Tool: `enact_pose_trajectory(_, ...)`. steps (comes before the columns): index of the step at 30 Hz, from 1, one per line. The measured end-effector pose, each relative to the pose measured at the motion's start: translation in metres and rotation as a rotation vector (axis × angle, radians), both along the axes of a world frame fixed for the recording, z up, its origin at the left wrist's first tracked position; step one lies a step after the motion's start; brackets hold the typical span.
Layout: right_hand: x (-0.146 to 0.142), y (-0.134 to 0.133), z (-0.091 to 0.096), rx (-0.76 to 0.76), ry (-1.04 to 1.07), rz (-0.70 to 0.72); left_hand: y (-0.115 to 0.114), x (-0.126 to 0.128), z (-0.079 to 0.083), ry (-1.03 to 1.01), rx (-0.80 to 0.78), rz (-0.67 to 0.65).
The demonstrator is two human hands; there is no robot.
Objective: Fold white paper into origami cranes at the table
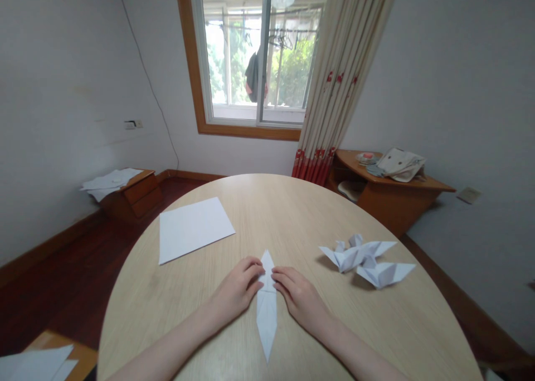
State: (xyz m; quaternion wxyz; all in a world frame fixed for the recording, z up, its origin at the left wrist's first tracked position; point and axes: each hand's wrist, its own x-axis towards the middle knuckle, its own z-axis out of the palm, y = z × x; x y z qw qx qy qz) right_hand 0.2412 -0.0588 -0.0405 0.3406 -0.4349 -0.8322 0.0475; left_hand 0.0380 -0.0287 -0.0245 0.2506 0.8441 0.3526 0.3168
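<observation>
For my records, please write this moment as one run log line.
left hand: at left edge of folded strip | right hand: at its right edge | table: white paper at left, paper figures at right

Folded paper (266,314) partly hidden by fingertips (259,270), forearms (179,332) cut off below, curtain (346,63) cropped above

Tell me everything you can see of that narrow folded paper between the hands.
The folded paper is white, long and narrow, pointed at both ends, with creased layers and a line across it near the middle. It lies flat on the pale round table, one point toward the window, the other away from it. The left hand and right hand touch opposite sides of its far half.
</observation>
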Motion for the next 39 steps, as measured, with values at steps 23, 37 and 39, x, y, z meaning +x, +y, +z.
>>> enact_pose_trajectory(23,0.009,-0.003,0.015,-0.05,-0.099,0.084,0.011,-0.007,-0.004,0.24,0.235,-0.166)
enact_pose_trajectory(37,0.005,-0.004,0.022,-0.157,0.092,-0.066,0.007,-0.003,-0.001,0.227,0.219,-0.081)
enact_pose_trajectory(39,0.005,-0.003,0.024,-0.205,0.126,-0.037,0.007,-0.002,-0.001,0.217,0.209,-0.084)
